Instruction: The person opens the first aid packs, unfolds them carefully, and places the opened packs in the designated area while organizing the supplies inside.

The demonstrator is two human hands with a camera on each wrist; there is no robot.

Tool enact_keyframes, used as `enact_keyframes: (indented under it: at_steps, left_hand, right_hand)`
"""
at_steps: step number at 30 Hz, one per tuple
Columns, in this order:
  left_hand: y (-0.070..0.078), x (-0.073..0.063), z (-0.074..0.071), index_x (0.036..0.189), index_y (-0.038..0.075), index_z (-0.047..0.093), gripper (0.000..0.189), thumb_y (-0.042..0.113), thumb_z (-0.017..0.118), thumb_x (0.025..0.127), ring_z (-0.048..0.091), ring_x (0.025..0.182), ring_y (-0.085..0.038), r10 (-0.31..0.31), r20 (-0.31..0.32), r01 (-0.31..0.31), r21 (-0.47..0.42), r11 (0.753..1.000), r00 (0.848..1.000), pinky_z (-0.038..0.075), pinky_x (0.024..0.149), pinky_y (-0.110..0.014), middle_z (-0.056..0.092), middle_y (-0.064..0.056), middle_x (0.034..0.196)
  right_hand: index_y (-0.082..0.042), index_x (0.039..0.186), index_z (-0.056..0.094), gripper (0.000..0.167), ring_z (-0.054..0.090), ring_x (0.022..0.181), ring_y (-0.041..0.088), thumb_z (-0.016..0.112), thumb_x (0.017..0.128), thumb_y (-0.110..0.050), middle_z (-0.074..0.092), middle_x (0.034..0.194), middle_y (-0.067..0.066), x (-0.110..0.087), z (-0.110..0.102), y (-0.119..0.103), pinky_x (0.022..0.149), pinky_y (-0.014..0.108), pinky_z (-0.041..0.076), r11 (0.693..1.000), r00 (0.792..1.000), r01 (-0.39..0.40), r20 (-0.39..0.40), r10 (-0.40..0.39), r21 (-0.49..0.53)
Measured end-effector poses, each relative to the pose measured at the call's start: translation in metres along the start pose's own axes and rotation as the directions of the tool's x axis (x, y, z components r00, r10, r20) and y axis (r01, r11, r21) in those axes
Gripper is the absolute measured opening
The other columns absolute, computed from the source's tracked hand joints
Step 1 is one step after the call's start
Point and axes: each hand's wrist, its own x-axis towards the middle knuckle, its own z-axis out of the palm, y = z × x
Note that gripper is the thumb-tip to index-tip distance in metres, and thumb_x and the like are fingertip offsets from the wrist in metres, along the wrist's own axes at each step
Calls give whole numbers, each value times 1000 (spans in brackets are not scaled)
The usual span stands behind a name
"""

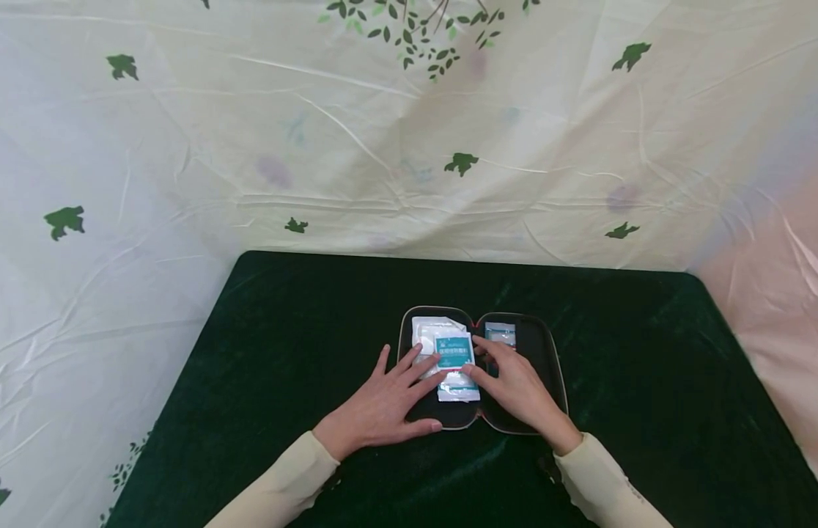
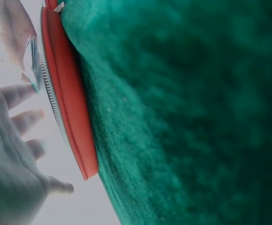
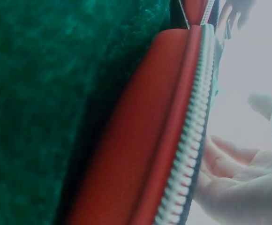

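Soft head-view light, white wrist-view glare, blurred cloth [image 2: 197, 93]

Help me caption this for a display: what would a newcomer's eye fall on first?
Probably the teal-labelled white packet low in the head view's middle, between the left hand and right hand, over the left half of an open zip case. Next, perhaps, the case's red outer shell, bright against the green cloth in both wrist views. Behind the cloth, a pale drape with bird shapes fills the top of the head view.

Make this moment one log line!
left hand: spread over packets | right hand: at packets' edge | case: open, on green cloth
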Motion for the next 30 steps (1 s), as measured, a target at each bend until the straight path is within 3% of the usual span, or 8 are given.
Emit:
enact_keyframes:
  at_steps: [8, 17, 24, 30]
  left_hand:
    - [2, 1, 1, 166, 33, 24, 79, 77, 30, 100, 2, 160, -31, 18, -2, -18, 10, 1000, 1000, 7, 118, -74, 11, 2, 174]
    - [4, 2, 2, 166, 34, 21, 81, 79, 28, 99, -2, 160, -30, 18, 7, -18, 6, 1000, 1000, 5, 118, -73, 8, 4, 174]
    - [5, 2, 2, 166, 34, 22, 80, 77, 31, 99, -4, 159, -28, 11, 15, -11, -2, 1000, 1000, 4, 118, -73, 5, 5, 174]
    - [6, 3, 2, 166, 34, 21, 82, 79, 27, 99, -3, 159, -30, 17, 11, -17, 3, 1000, 1000, 5, 118, -73, 3, 5, 174]
  right_hand:
    - [-6, 152, 50, 61, 63, 113, 27, 69, 101, -33, 64, 128, 13, 0, 1, -1, 96, 51, 54, 1000, 1000, 13, -15, -13, 18]
    - [-4, 150, 52, 55, 67, 102, 21, 70, 100, -20, 64, 125, 12, 0, 1, -2, 88, 43, 57, 998, 999, 19, -29, -17, 56]
    - [-5, 147, 55, 52, 65, 90, 14, 71, 99, -14, 64, 123, 11, 0, 2, -3, 77, 32, 54, 998, 999, -3, -35, 6, 62]
    - [-6, 146, 58, 50, 64, 86, 11, 72, 98, -12, 65, 120, 10, 0, 1, -1, 73, 29, 53, 998, 998, 14, -62, -10, 69]
